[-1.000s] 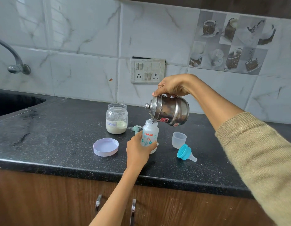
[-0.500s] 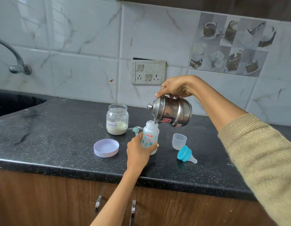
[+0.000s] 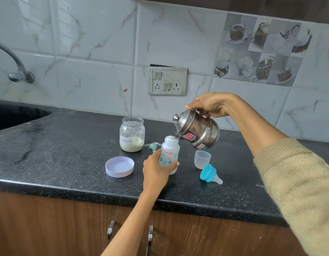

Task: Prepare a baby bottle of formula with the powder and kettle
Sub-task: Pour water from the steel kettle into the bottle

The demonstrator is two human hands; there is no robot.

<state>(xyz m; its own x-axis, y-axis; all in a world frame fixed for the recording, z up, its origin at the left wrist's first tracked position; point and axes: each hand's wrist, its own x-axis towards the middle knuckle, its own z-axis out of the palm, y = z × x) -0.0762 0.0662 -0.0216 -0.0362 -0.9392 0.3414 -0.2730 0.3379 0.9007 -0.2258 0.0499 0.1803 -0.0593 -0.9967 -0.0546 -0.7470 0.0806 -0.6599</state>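
Our left hand (image 3: 156, 170) wraps its fingers (image 3: 174, 164) around the lower half of the bottle (image 3: 169, 154), which stands upright on the black tabletop (image 3: 58, 154) near its front edge. The bottle is open at the top, and its print faces us.

Our right hand (image 3: 208, 105) grips the steel kettle (image 3: 197, 131) from above, fingers closed on its top and handle. The kettle is tilted toward the left, its lid knob pointing left and up, and its lip sits right at the mouth of the bottle. We cannot tell whether water is running between them.

Behind and to the left of the bottle stands the jar (image 3: 132, 134), open, with pale powder filling its bottom part and a label on its side. Its lilac lid (image 3: 119, 166) lies flat on the tabletop in front of it, well apart from the bottle. A small green scoop (image 3: 153, 146) lies between the jar and the bottle, partly hidden by our left hand.

To the right of the bottle, a clear cap (image 3: 202, 159) stands with its open end up, under the kettle's base. Just in front of it the blue ring with the teat (image 3: 210, 174) lies on its side, teat pointing right.

At the far left, a sink (image 3: 16, 115) is set into the tabletop, with a tap (image 3: 16, 67) on the tiled wall above it.
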